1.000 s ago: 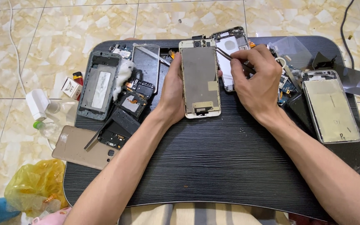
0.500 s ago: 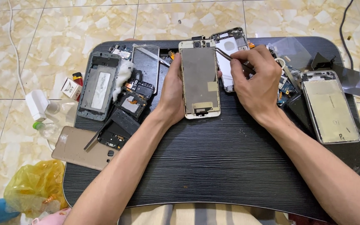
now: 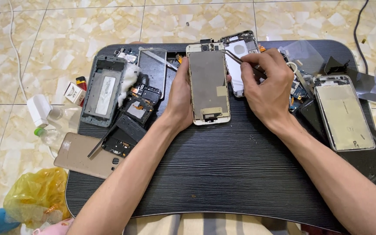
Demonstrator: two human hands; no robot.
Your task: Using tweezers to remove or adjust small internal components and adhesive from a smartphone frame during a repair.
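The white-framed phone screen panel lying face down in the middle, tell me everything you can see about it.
The white-framed phone screen panel lies back side up on the black ribbed table, long axis pointing away from the person. Its back is a dull grey metal-looking plate with a small pale patch; the white border shows camera parts at the top and a cutout near the bottom. The left hand grips its left edge; the right hand holds thin tweezers beside it.

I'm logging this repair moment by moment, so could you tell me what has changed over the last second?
Nothing has visibly changed. The left hand still steadies the white-framed phone screen panel at its left edge, and the right hand still holds the tweezers with the tips near the panel's top right corner, over the opened phone body behind it. The loose parts on the black lap table lie where they were.
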